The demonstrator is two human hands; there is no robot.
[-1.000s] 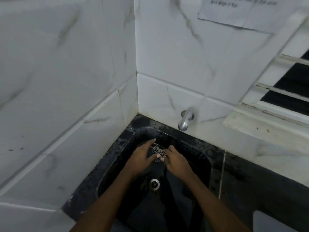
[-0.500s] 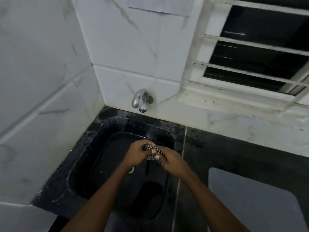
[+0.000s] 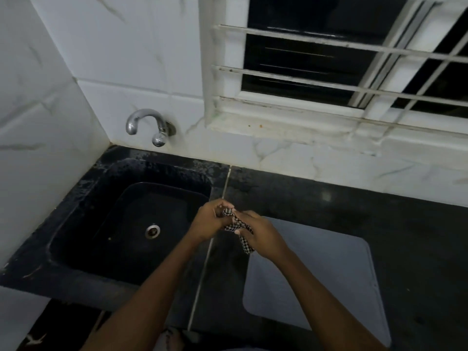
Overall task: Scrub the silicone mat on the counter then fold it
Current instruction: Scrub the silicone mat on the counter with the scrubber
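Note:
A grey silicone mat (image 3: pixel 316 279) lies flat on the black counter (image 3: pixel 379 214), right of the sink. Both hands hold a small black-and-white checkered cloth (image 3: pixel 238 228) above the seam between sink and counter, at the mat's near-left corner. My left hand (image 3: pixel 210 224) grips the cloth's upper end with curled fingers. My right hand (image 3: pixel 260 236) grips its lower part, and a twisted tail of cloth hangs below that hand. The cloth is bunched and partly hidden by the fingers.
A black sink (image 3: pixel 136 224) with a metal drain (image 3: pixel 152 231) sits at the left. A chrome tap (image 3: pixel 147 125) sticks out of the white tiled wall. A barred window (image 3: pixel 342 62) with a white sill is behind the counter.
Both hands carried the cloth from over the sink drain rightwards to the sink's right edge. The view swung right, bringing the grey mat and the window into sight.

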